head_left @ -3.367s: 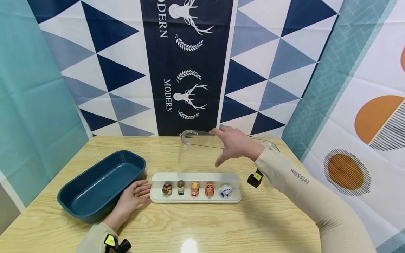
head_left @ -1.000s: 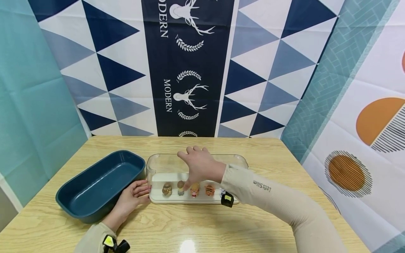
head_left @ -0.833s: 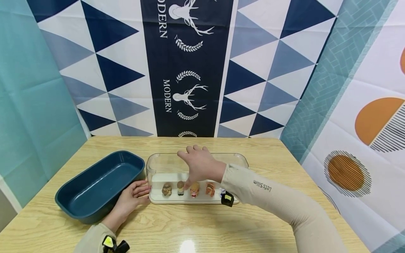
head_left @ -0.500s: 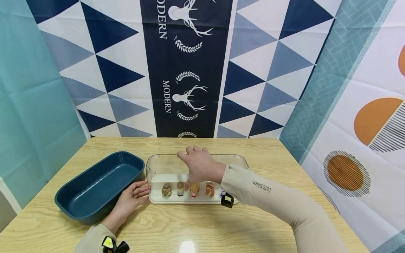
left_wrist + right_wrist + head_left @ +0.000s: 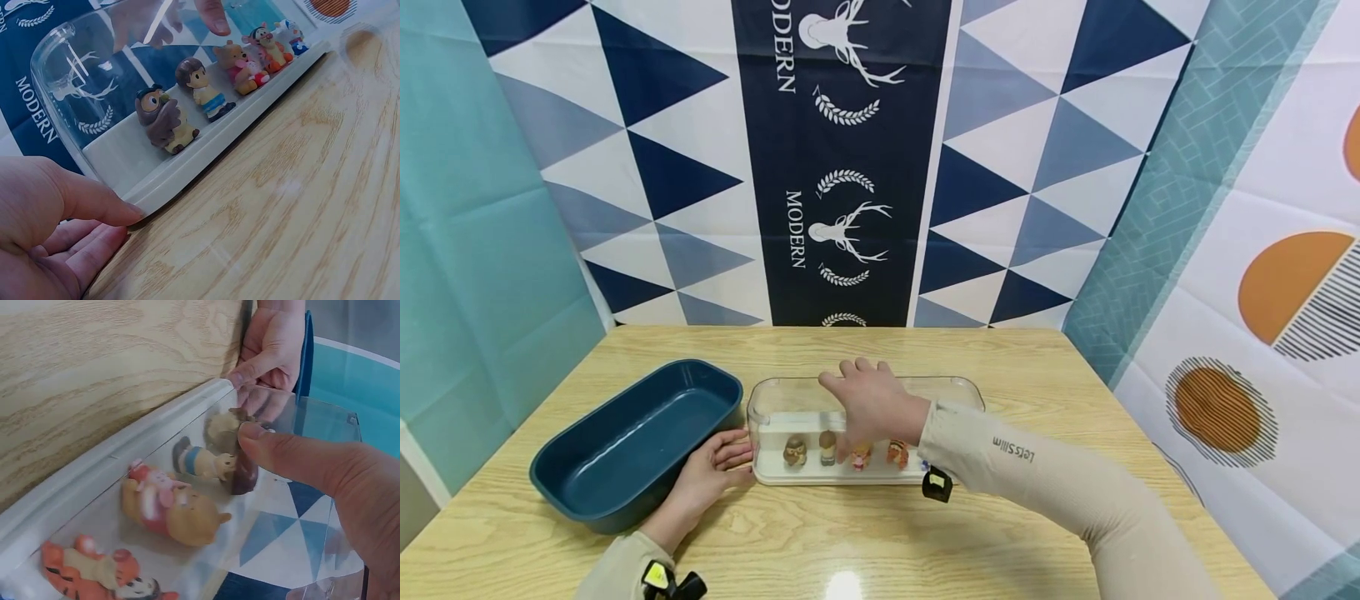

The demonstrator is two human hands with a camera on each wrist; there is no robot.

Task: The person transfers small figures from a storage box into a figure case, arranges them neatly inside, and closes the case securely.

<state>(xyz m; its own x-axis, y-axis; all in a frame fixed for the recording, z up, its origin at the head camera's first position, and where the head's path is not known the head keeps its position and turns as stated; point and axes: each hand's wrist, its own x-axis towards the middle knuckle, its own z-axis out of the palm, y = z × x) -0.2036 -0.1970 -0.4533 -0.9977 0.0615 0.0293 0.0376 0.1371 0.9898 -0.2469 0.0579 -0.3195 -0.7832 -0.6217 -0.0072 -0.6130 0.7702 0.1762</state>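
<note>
A white display base [image 5: 857, 480] lies on the wooden table, bearing a row of figurines: an owl [image 5: 164, 119], a boy [image 5: 203, 89], a bear with a small pink figure [image 5: 240, 69], a tiger [image 5: 272, 51] and a white-and-blue figure [image 5: 296, 36]. My right hand [image 5: 874, 408] grips a clear cover [image 5: 786, 400] from above, thumb on its near side, fingers over the far side. The cover stands upright over the figurines, its lower edge at the base. Beside the left end, my left hand [image 5: 709, 468] touches the base's corner with its thumb, fingers alongside.
A dark blue oblong tub [image 5: 640, 442] stands left of the base, close against my left hand. Bare wooden table [image 5: 790, 542] extends in front. A patterned cloth [image 5: 835, 167] hangs behind the table's back edge.
My right hand has brought the clear cover from the back right, forward and left over the base, then lowered it slightly in the last half second. My left hand has stayed put.
</note>
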